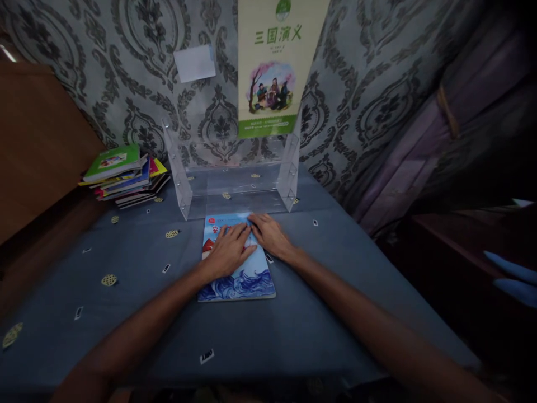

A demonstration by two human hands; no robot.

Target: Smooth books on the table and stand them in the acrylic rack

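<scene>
A thin blue book [243,280] with a wave pattern lies flat on the grey-blue tablecloth [138,313], just in front of a clear acrylic stand [235,190]. My left hand [229,249] rests palm down on the book's cover, fingers stretched forward. My right hand [268,234] lies flat next to it on the book's upper right part, fingertips touching those of the left. A green and cream book [274,73] with a picture of seated figures stands upright in the stand against the patterned wall.
A stack of several colourful books [123,176] sits at the table's back left beside a brown wooden panel [37,140]. Small stickers and gold discs dot the cloth. Purple curtain [419,151] hangs on the right. Blue-gloved fingers [514,277] show at the right edge.
</scene>
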